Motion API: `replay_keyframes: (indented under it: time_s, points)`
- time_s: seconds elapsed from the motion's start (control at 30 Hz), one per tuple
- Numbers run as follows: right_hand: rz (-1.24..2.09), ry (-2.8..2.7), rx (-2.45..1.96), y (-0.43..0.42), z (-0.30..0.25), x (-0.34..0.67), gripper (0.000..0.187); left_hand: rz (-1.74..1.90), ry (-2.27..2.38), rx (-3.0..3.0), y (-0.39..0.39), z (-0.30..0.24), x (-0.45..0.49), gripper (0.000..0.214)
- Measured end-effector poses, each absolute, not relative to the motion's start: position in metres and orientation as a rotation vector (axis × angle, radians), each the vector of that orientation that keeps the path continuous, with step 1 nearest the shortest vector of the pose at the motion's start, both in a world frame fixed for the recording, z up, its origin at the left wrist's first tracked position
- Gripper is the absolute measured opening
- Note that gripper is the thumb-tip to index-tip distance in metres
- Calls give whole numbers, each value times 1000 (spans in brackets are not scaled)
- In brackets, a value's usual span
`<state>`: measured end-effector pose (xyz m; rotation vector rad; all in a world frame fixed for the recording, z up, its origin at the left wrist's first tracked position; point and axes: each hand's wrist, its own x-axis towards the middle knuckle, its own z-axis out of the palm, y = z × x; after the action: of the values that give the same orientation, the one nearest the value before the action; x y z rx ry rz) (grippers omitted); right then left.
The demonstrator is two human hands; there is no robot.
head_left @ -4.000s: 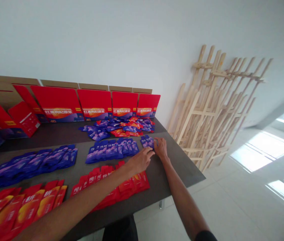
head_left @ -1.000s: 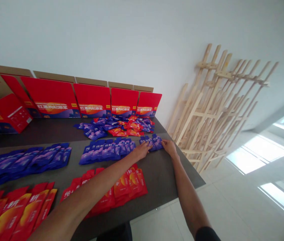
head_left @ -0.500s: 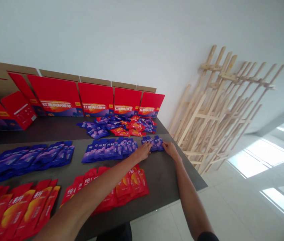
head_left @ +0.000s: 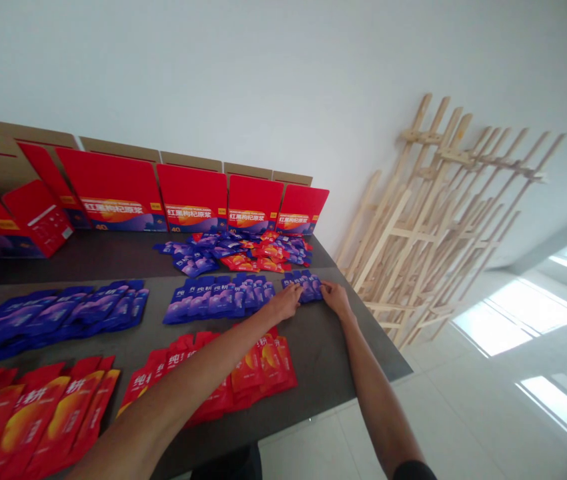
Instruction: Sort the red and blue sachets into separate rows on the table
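A short overlapping row of small purple pouches (head_left: pixel 308 283) lies near the far right part of the dark table (head_left: pixel 323 360). At the left end of this row, my left hand (head_left: pixel 286 302) has its fingers closed on the pouch edge. My right hand (head_left: pixel 335 297) pinches the right end. To the left lies a longer row of purple pouches (head_left: pixel 221 297). Under my left forearm, red pouches (head_left: pixel 263 367) are partly hidden.
Behind is a mixed heap of purple and red pouches (head_left: pixel 238 251). Open red cartons (head_left: pixel 191 197) line the wall. More purple pouches (head_left: pixel 58 313) and red pouches (head_left: pixel 38 413) lie at left. Wooden easels (head_left: pixel 433 213) lean on the wall past the table's right edge.
My right hand has shifted slightly left, and the short row of purple pouches between my hands looks more closely bunched. My left hand has hardly moved.
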<state>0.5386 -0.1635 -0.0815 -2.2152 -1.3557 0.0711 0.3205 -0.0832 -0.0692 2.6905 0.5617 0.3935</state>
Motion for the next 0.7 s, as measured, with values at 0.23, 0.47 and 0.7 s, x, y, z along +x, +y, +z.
replay_keyframes:
  time_s: [0.23,0.47,0.7]
  points:
    - [-9,-1340,-2193,-163,-87,539,39,425,551,2730,-89,-64,320,48]
    - [-131,-1211,-2002,-156,-95,546,38,404,417,2825,-122,-38,307,45]
    - [-283,-1302,-1869,-134,-75,531,31,503,-49,2886,-235,3,242,34]
